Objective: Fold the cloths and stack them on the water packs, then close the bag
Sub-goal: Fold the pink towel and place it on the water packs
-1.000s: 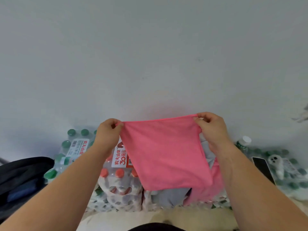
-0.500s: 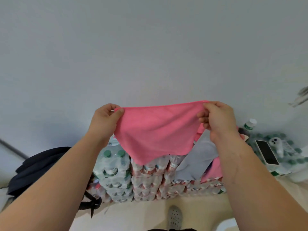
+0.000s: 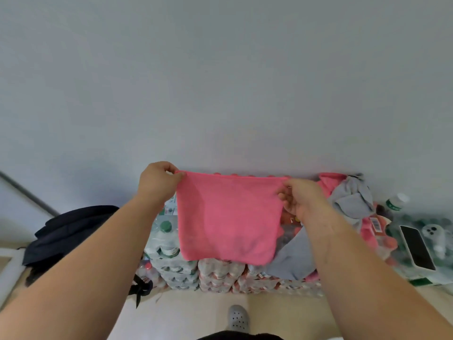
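Note:
A pink cloth (image 3: 228, 217) hangs flat in the air over the stacked water packs (image 3: 215, 276). My left hand (image 3: 157, 182) pinches its top left corner. My right hand (image 3: 301, 200) pinches its top right corner. Behind my right forearm a heap of loose cloths lies on the packs, with a grey cloth (image 3: 350, 202) on top and more pink cloth (image 3: 328, 180) under it. A black bag (image 3: 66, 231) sits to the left of the packs, its opening not visible.
A phone (image 3: 416, 249) lies on green-capped bottle packs at the right, beside a small white device (image 3: 434, 231) and a white bottle (image 3: 396, 201). A plain wall rises right behind the packs. My grey shoe (image 3: 237, 317) stands on the pale floor below.
My head has tilted down, so the packs, bag and floor show more. The pink cloth now hangs flatter and squarer between both hands, lower against the packs.

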